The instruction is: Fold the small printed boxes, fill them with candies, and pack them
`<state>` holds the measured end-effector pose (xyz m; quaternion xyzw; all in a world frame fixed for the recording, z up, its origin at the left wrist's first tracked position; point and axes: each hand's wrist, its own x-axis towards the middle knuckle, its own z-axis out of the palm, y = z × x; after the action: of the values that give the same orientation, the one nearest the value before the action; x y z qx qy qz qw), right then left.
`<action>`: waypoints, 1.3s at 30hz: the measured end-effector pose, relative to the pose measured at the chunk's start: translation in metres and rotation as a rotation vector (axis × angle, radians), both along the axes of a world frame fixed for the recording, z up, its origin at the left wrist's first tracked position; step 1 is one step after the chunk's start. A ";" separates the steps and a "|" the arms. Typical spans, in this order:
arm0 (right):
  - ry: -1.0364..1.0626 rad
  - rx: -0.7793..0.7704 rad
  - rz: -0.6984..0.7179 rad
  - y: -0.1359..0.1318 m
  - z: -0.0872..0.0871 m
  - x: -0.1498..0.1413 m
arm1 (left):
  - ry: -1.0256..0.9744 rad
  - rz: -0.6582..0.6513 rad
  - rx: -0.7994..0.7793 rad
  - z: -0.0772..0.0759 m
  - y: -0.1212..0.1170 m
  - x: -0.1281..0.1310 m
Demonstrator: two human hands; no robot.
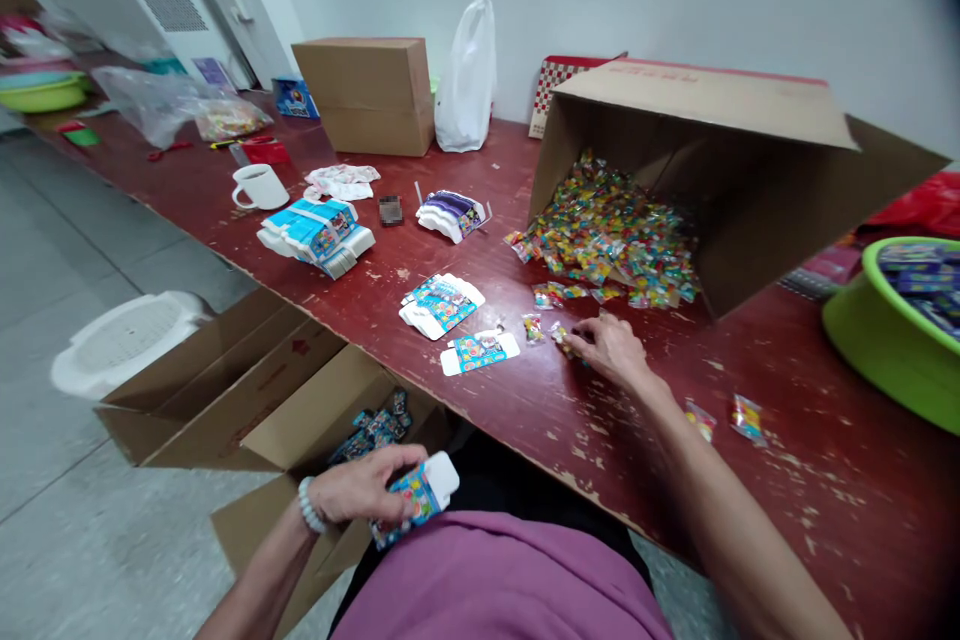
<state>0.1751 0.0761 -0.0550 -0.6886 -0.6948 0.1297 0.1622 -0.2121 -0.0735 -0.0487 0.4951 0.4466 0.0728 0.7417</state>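
My left hand is closed around a small colourful paper box, held low by my lap over the floor carton. My right hand rests on the red table, fingers pinched on a small wrapped candy. Another loose candy lies just left of it. A flat unfolded box and a second one lie on the table close by. A big cardboard carton on its side spills a heap of wrapped candies just beyond my right hand.
An open carton on the floor holds several filled boxes. Stacks of flat boxes, a white mug, a closed carton, a white bag and a green basin stand on the table.
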 end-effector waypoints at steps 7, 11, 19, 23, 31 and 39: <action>-0.006 0.013 0.049 -0.003 -0.002 -0.020 | -0.231 0.467 0.034 0.021 0.014 0.034; 0.086 0.073 0.038 -0.009 0.004 -0.019 | -0.273 0.613 0.103 0.031 0.021 0.061; 0.844 -0.316 0.469 -0.061 0.053 -0.051 | -0.318 0.763 0.203 0.042 0.046 0.121; 1.097 -0.469 0.352 -0.082 0.062 -0.066 | -0.372 0.885 0.176 0.040 0.047 0.137; 1.483 -0.535 0.058 -0.103 0.035 -0.077 | -0.331 1.081 0.274 0.038 0.039 0.137; 1.458 -0.414 -0.074 -0.107 0.035 -0.077 | -0.256 0.958 0.359 0.036 0.037 0.132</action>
<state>0.0985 -0.0309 -0.0196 -0.4675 -0.3496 0.6745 0.4520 -0.0797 -0.0361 -0.0123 0.3419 0.5094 0.5389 0.5773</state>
